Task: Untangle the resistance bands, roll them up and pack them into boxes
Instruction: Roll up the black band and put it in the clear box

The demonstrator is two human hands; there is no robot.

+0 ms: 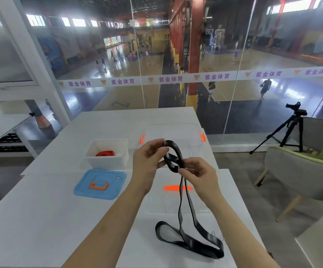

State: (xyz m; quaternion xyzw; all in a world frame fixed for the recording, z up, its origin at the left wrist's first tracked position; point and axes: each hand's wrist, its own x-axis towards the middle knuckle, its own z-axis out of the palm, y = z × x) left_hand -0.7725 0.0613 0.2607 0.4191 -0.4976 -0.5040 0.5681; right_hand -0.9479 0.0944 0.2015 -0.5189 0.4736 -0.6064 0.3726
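- Your left hand [149, 159] and right hand [199, 175] each have a grip holding the rolled top of the black band [174, 157].
- Its loose end lies on the near bench [60, 219].
- A red band [105, 153] sits in the white box [106, 161], left.

L grip [149, 160] & R grip [198, 174] pinching black band [201, 248], tail on table [41, 219]

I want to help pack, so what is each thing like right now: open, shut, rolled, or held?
Black band: partly coiled and held up, rest hangs loose onto the table.
Red band: rolled up, inside the white box.
White box: open, lid off.
Blue lid: off, flat on the table.
Clear box: looks open.
Left hand: pinches the coil.
Right hand: pinches the band below the coil.
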